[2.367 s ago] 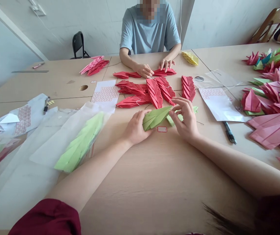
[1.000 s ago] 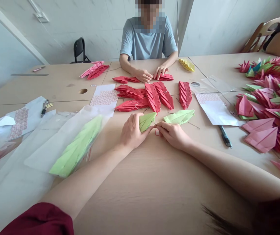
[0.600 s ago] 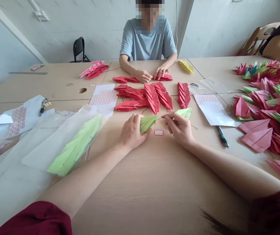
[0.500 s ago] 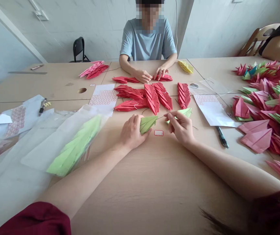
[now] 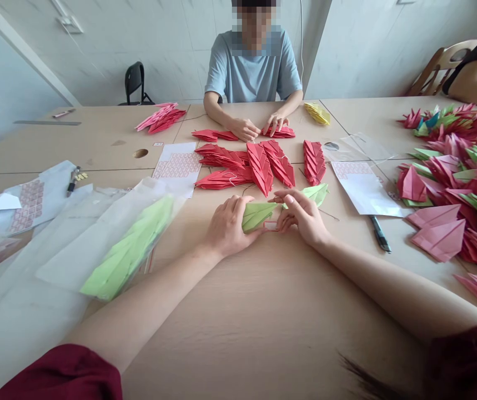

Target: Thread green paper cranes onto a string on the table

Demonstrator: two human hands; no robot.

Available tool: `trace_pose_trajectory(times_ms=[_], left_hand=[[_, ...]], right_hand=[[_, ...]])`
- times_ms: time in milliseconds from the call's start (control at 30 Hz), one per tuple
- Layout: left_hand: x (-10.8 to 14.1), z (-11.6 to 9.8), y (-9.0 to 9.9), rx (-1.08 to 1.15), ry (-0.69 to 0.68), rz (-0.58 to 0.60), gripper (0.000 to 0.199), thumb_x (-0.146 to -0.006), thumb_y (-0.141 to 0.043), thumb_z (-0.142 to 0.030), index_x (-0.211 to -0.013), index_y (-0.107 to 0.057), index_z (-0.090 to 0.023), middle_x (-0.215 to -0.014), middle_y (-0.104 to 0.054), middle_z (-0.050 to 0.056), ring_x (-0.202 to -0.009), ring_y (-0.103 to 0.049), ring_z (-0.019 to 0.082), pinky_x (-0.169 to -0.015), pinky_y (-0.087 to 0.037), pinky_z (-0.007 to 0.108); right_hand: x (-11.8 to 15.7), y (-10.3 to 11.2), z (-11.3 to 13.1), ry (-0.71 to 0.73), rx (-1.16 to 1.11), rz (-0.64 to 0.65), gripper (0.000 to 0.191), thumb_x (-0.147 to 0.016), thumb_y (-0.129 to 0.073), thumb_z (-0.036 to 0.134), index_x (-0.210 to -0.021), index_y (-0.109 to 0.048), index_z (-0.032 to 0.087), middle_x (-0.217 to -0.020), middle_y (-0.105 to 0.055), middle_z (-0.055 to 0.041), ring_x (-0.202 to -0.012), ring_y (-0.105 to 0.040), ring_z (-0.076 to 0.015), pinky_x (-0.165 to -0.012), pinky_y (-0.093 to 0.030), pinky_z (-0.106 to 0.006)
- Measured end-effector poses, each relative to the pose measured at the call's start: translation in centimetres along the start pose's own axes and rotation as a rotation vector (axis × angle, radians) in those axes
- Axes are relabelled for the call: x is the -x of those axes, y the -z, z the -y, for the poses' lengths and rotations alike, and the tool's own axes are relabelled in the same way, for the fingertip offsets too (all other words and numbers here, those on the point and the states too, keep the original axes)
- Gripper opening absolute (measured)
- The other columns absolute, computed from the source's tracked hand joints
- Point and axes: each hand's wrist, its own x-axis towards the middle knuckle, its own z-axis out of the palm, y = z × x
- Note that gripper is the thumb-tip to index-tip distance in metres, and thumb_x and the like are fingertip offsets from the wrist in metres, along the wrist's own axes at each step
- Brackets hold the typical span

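Note:
My left hand (image 5: 227, 226) is closed around a green folded paper bundle (image 5: 259, 214), its pointed end facing right. At that point, my right hand (image 5: 302, 218) has its fingers bent inward, close to the paper tip; anything held in them is too small to make out. Behind my right hand lies another light green folded paper piece (image 5: 316, 193), partly hidden, with a thin dark thread (image 5: 330, 215) near it. A small red-framed label (image 5: 270, 225) on the table is partly covered by my right fingers.
Red folded paper bundles (image 5: 260, 166) lie ahead, where a co-worker's hands (image 5: 246, 129) handle more. At right are a heap of folded paper (image 5: 467, 183), a pen (image 5: 380, 234) and a label sheet (image 5: 367, 191). Plastic bags (image 5: 63, 261), one holding green paper (image 5: 130, 250), lie left.
My right hand has moved slightly left and lower, its fingers now at the green tip. The thin needle-like line between tip and fingers no longer shows. The green bundle has turned slightly and shifted right.

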Motion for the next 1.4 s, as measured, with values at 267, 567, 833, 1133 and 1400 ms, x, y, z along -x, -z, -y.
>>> trace_pose_trajectory(times_ms=[267, 567, 833, 1133, 1400], left_hand=[[0.0, 0.3, 0.7, 0.250, -0.008, -0.272, 0.075, -0.081, -0.063, -0.054, -0.140, -0.034, -0.018, -0.141, -0.044, 0.016, -0.133, -0.042, 0.030, -0.110, -0.035, 0.045], [-1.4, 2.8, -0.8, 1.070, 0.579, -0.279, 0.053, -0.078, -0.069, -0.049, -0.121, -0.055, -0.019, -0.130, -0.058, 0.013, -0.121, -0.056, 0.025, -0.095, -0.051, 0.037], [-1.1, 1.4, 0.1, 1.229, 0.666, -0.129, 0.041, -0.071, -0.076, -0.050, -0.090, -0.073, -0.014, -0.096, -0.072, 0.008, -0.092, -0.067, 0.021, -0.073, -0.059, 0.030], [-1.1, 1.8, 0.2, 1.232, 0.690, -0.136, 0.035, -0.068, -0.080, -0.046, -0.086, -0.074, -0.016, -0.089, -0.072, 0.007, -0.083, -0.067, 0.019, -0.065, -0.057, 0.026], [-1.2, 1.9, -0.1, 1.193, 0.598, -0.164, 0.024, -0.071, -0.077, -0.038, -0.075, -0.071, -0.015, -0.072, -0.066, 0.002, -0.068, -0.060, 0.013, -0.065, -0.050, 0.025]], right_hand=[[-0.4, 0.0, -0.3, 0.045, 0.062, -0.117, 0.041, -0.081, -0.065, 0.055, -0.086, -0.060, 0.015, -0.066, -0.066, -0.0021, -0.056, -0.066, -0.0139, -0.051, -0.057, -0.024], [-0.6, 0.1, -0.3, 0.123, 0.023, -0.234, 0.036, -0.083, -0.064, 0.053, -0.087, -0.056, 0.019, -0.067, -0.062, 0.0007, -0.065, -0.070, -0.0161, -0.053, -0.059, -0.025], [-0.6, 0.2, -0.5, 0.112, 0.036, -0.185, 0.040, -0.082, -0.063, 0.056, -0.088, -0.056, 0.018, -0.071, -0.064, -0.0011, -0.069, -0.071, -0.0171, -0.056, -0.060, -0.026], [-0.3, 0.3, -0.3, 0.272, 0.510, -0.283, 0.030, -0.091, -0.053, 0.049, -0.092, -0.059, 0.019, -0.078, -0.062, -0.0027, -0.061, -0.057, -0.0119, -0.057, -0.048, -0.026], [1.1, 0.4, 0.0, 0.801, 1.023, -0.309, 0.024, -0.089, -0.060, 0.034, -0.112, -0.059, 0.027, -0.086, -0.062, -0.0048, -0.076, -0.058, -0.0186, -0.073, -0.047, -0.034]])
